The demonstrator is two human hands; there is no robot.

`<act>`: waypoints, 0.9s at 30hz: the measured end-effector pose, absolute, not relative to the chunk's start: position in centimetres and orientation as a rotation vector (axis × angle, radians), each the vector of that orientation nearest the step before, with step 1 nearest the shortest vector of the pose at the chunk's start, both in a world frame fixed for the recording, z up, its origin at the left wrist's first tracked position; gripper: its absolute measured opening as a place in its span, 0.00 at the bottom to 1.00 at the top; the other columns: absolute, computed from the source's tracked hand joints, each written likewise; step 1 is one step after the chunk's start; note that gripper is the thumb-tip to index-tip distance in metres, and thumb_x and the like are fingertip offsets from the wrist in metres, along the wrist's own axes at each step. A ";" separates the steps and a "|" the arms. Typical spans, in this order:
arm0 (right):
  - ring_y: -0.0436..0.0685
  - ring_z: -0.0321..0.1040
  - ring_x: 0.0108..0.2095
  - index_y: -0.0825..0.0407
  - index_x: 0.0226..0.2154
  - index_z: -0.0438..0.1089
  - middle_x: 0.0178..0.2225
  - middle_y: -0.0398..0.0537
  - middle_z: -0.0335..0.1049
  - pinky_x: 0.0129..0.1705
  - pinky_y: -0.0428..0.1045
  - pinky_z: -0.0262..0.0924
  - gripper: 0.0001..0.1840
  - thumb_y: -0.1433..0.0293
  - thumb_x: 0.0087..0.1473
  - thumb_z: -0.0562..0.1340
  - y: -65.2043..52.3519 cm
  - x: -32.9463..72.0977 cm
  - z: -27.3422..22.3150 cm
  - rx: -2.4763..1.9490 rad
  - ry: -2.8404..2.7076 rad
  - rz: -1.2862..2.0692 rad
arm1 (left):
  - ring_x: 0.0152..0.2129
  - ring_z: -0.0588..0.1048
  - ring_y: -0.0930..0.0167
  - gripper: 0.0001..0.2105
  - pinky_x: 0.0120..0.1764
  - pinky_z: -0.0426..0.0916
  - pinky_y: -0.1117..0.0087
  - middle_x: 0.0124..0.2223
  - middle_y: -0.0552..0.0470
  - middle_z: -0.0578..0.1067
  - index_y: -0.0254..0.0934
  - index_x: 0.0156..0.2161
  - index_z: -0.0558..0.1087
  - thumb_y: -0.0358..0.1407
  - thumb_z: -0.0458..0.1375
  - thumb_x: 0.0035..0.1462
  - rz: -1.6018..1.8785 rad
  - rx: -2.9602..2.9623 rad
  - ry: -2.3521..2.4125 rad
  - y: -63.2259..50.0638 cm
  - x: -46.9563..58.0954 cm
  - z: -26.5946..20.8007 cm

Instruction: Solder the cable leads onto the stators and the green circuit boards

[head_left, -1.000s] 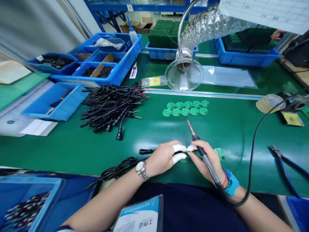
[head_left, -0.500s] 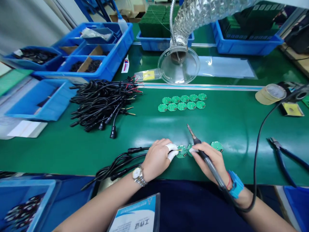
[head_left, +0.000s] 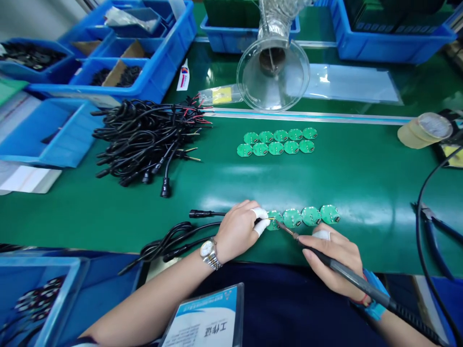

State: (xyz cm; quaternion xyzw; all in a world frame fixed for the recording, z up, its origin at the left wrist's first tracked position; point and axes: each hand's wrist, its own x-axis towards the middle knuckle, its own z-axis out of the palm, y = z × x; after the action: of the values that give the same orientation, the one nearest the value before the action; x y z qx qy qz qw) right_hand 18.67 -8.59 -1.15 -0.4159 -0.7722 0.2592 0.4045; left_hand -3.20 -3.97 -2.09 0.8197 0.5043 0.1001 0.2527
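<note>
Between its white-covered thumb and finger, my left hand [head_left: 241, 222] pinches the wire end of a black cable. The cable's bare yellowish tip lies over the leftmost round green circuit board [head_left: 274, 220] in a short row. My right hand [head_left: 336, 260] is closed around a soldering iron [head_left: 336, 268], whose tip points left and reaches that board close to the wire. Whether tip and wire touch is too small to tell. More boards [head_left: 311, 216] continue the row to the right. Black cables [head_left: 170, 241] lie left of my left hand, partly hidden under it.
Two rows of round boards [head_left: 276, 148] lie further back. At left is a heap of black cables [head_left: 141, 140] beside blue bins [head_left: 47, 132]. A clear fume hood [head_left: 273, 99] hangs at the back. Cutting pliers [head_left: 432, 231] and a tape roll [head_left: 425, 130] are at right.
The soldering iron's tip has swung from pointing up and away down to the leftmost board. My right hand has shifted right and lower, uncovering the row. My left hand keeps its pinch.
</note>
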 end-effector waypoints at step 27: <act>0.51 0.61 0.26 0.55 0.39 0.69 0.22 0.45 0.64 0.27 0.49 0.62 0.17 0.81 0.44 0.60 -8.5 18.1 -1.3 -0.952 -2.082 0.578 | 0.30 0.67 0.68 0.07 0.35 0.63 0.66 0.31 0.51 0.71 0.37 0.32 0.72 0.34 0.52 0.56 0.268 2.278 1.402 -4.0 -3.1 -2.2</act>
State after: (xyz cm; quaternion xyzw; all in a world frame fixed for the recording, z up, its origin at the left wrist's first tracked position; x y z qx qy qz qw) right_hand 18.10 -8.49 -1.32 -0.3729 -0.8155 0.2264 0.3802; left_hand -3.10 -4.00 -2.21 0.8258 0.5080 0.0971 0.2247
